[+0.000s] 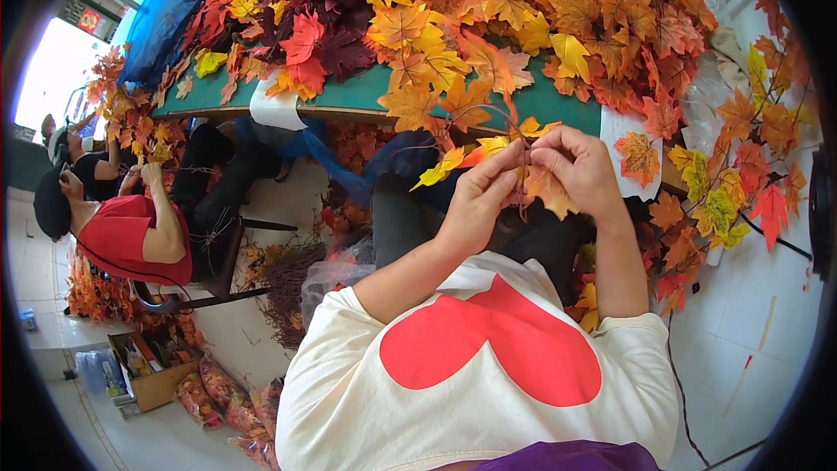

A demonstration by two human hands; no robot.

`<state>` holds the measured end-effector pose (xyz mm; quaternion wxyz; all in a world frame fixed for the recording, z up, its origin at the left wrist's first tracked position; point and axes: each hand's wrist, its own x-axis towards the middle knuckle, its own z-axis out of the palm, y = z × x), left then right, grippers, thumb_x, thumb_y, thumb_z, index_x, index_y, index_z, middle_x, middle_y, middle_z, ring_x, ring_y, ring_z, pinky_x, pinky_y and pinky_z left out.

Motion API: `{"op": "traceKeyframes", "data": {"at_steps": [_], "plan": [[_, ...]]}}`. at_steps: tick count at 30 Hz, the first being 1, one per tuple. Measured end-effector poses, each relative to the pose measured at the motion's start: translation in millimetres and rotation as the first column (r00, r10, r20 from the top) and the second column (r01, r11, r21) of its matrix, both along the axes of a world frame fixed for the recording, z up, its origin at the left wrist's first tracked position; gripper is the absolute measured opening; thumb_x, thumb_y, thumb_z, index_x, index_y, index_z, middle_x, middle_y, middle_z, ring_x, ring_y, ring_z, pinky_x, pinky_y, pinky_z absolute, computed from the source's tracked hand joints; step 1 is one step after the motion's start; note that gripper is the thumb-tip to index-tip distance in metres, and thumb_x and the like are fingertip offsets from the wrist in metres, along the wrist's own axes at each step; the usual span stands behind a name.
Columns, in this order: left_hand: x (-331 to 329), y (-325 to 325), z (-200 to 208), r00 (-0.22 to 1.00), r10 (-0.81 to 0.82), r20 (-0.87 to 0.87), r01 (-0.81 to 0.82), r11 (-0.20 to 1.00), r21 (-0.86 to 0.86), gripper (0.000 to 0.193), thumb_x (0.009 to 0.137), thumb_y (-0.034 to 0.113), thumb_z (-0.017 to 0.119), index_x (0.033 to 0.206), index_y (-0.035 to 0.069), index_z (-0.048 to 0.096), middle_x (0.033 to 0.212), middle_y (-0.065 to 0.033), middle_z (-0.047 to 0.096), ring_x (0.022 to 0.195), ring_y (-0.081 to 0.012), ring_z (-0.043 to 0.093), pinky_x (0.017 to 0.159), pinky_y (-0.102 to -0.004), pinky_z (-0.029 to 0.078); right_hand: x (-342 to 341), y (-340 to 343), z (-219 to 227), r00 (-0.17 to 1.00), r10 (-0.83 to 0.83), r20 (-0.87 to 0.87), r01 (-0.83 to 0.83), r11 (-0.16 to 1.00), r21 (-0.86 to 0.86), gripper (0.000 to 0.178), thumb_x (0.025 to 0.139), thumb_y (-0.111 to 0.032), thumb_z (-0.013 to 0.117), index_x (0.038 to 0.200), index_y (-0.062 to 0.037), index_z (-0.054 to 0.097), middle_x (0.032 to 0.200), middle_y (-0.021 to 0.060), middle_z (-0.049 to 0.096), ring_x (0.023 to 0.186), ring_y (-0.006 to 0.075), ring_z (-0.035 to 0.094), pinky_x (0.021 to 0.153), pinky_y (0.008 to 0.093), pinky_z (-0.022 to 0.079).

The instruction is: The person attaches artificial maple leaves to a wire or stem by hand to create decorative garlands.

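Note:
In front of my chest, my left hand [481, 194] is closed in a pinch on a thin brown stem of an artificial maple leaf garland [446, 126]. Orange and yellow leaves hang from that stem toward the table edge. My right hand [582, 167] is closed too, thumb and fingers pinched together just beside the left fingertips. An orange artificial maple leaf [547, 190] hangs below the right fingers, its stalk hidden between them. The two hands almost touch around the brown stem.
A green-topped table [349, 96] carries a large heap of artificial leaves [575, 9]. Leafy garlands [741, 148] hang at the right. On the left sits a person in a red shirt [139, 240]; an open cardboard box [157, 379] and bagged leaves [228, 397] rest on the floor.

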<state>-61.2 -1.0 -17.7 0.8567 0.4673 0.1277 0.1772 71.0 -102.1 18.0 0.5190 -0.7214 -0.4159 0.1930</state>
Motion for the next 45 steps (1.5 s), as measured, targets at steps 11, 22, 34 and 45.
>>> {"op": "traceKeyframes", "data": {"at_steps": [11,22,34,45], "plan": [[-15,9,10,0.984,-0.172,0.048,0.177,0.902,-0.393,0.033,0.084,0.002,0.052,0.116,-0.002,0.045,0.103,-0.0073,0.055,0.086,-0.0137,0.056,0.078,-0.0253,0.047,17,11,5,0.965,0.165,-0.206,-0.161,0.986,0.035,0.008,0.079,-0.007,0.062,0.077,0.0010,0.059,0.072,-0.0007,0.055,0.066,0.0044,0.050,0.060,0.0181,0.042],[-25,14,5,0.985,-0.170,-0.032,0.171,0.985,0.019,0.032,0.080,0.005,0.060,0.110,0.000,0.050,0.103,-0.0077,0.058,0.091,-0.0137,0.057,0.084,-0.0271,0.045,17,10,17,0.982,0.099,-0.159,-0.087,0.993,0.080,0.009,0.080,-0.008,0.061,0.078,0.0007,0.060,0.069,0.0007,0.060,0.065,0.0055,0.054,0.060,0.0200,0.044],[-35,11,3,0.991,-0.095,-0.090,0.078,0.981,-0.177,0.018,0.088,0.015,0.053,0.099,0.002,0.058,0.089,-0.0066,0.061,0.081,-0.0150,0.060,0.075,-0.0283,0.050,24,6,14,0.975,0.092,-0.203,-0.069,0.991,0.118,0.007,0.080,-0.006,0.061,0.079,0.0000,0.058,0.073,-0.0007,0.057,0.069,0.0048,0.051,0.070,0.0207,0.042],[-54,6,29,0.951,-0.277,-0.139,0.217,0.916,-0.337,0.019,0.089,0.015,0.050,0.097,0.000,0.058,0.077,-0.0056,0.061,0.065,-0.0144,0.061,0.063,-0.0277,0.052,16,2,1,0.985,0.098,0.145,-0.114,0.988,0.108,0.011,0.078,-0.013,0.063,0.076,-0.0029,0.059,0.069,-0.0001,0.060,0.068,0.0092,0.053,0.095,0.0331,0.033]]}}
